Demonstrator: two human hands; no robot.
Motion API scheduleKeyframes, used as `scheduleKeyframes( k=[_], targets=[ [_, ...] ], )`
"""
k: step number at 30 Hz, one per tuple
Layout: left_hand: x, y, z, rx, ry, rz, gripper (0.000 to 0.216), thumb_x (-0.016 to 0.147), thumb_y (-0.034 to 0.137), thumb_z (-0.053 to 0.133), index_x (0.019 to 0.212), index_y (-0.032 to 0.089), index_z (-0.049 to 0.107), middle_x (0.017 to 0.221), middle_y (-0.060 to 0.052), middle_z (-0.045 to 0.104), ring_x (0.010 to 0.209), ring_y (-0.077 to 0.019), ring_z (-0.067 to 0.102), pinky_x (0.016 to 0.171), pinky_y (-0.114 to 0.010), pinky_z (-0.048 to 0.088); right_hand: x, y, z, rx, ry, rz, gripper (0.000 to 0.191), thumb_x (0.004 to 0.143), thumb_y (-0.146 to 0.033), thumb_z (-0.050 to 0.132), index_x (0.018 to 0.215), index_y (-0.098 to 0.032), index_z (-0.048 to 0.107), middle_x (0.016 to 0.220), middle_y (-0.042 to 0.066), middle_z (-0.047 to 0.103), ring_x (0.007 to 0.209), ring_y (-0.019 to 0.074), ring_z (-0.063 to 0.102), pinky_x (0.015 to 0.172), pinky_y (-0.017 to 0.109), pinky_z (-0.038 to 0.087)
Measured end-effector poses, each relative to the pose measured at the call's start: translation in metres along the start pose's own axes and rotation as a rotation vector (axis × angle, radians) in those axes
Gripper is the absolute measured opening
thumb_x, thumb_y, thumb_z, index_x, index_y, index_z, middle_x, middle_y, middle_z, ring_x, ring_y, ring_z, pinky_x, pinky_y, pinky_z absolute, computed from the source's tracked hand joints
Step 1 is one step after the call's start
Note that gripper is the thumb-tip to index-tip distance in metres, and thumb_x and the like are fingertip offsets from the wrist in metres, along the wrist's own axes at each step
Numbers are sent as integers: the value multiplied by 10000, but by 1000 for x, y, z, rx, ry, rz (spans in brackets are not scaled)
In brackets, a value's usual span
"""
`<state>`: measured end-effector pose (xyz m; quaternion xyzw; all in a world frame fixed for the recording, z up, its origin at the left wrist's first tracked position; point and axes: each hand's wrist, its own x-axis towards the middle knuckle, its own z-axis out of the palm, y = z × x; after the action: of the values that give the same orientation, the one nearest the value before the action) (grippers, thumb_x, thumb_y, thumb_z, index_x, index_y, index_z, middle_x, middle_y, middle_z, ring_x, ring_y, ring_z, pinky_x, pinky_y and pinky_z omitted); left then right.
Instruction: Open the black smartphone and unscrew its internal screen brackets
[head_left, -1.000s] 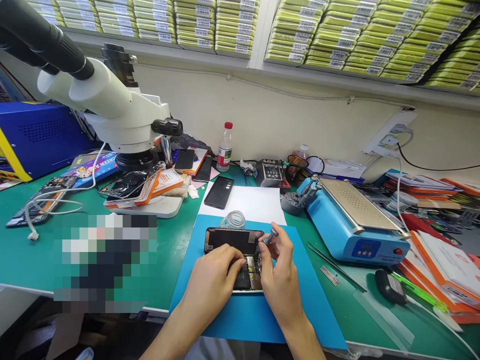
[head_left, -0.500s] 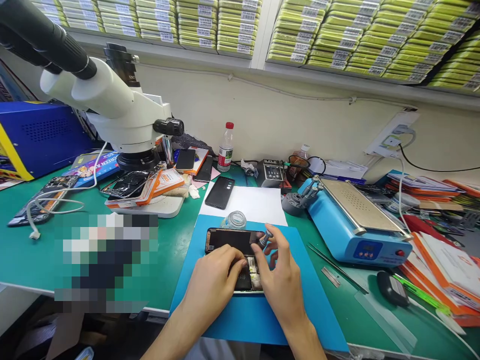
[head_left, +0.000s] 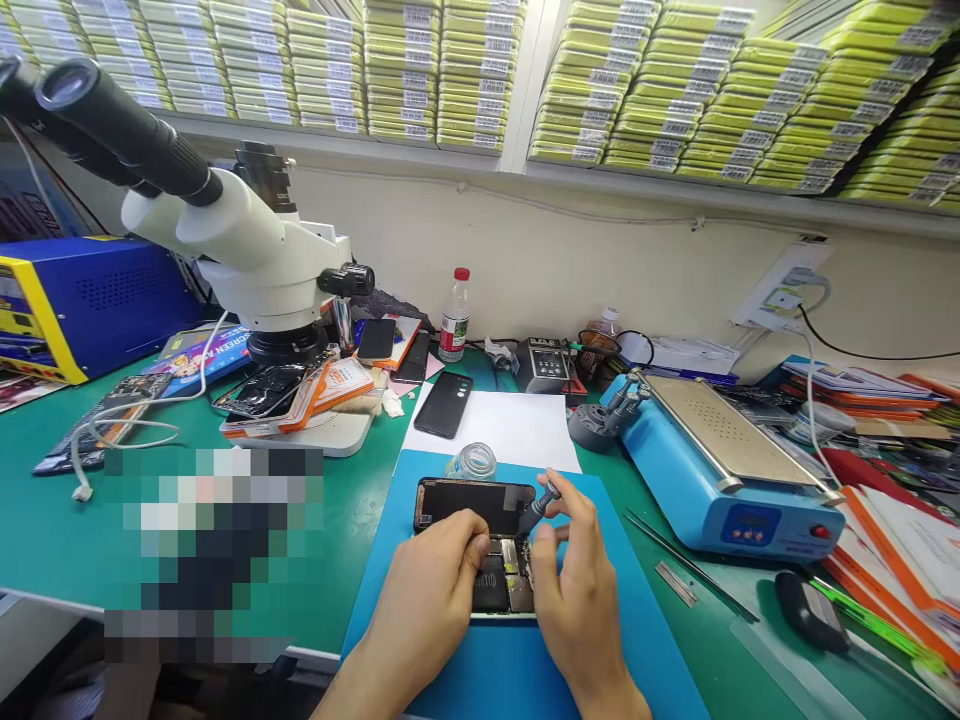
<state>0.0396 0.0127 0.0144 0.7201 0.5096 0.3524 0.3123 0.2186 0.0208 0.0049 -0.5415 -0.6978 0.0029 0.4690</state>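
The open phone (head_left: 491,588) lies on the mat (head_left: 652,630) between the 2 hands, its screen (head_left: 465,508) raised at the far edge, near the jar (head_left: 475,460). The right hand (head_left: 583,575), half curled, has the driver (head_left: 537,510) in its fingertips, slanting down; at that tilt it could skid and scratch exposed parts. The left hand (head_left: 442,570) is bent, thumb and fingertips drawn together by the phone's left side; whether they pinch anything is hidden. If that hand steadies the phone only lightly, a push could shift it, and a knuckle could knock the screen.
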Motion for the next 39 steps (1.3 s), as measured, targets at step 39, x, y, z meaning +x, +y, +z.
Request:
scheduleKeyframes(
  k=[39],
  targets=[
    [57,85,49,803,-285,504,165,1023,197,623,907,188,740,925,-65,754,892,-276,681,672,-366,507,-7,42,-71,541,342,701,714,915,-615,687,1477,-253,439,1030,50,722,699,175,618,604,301,562]
  ],
)
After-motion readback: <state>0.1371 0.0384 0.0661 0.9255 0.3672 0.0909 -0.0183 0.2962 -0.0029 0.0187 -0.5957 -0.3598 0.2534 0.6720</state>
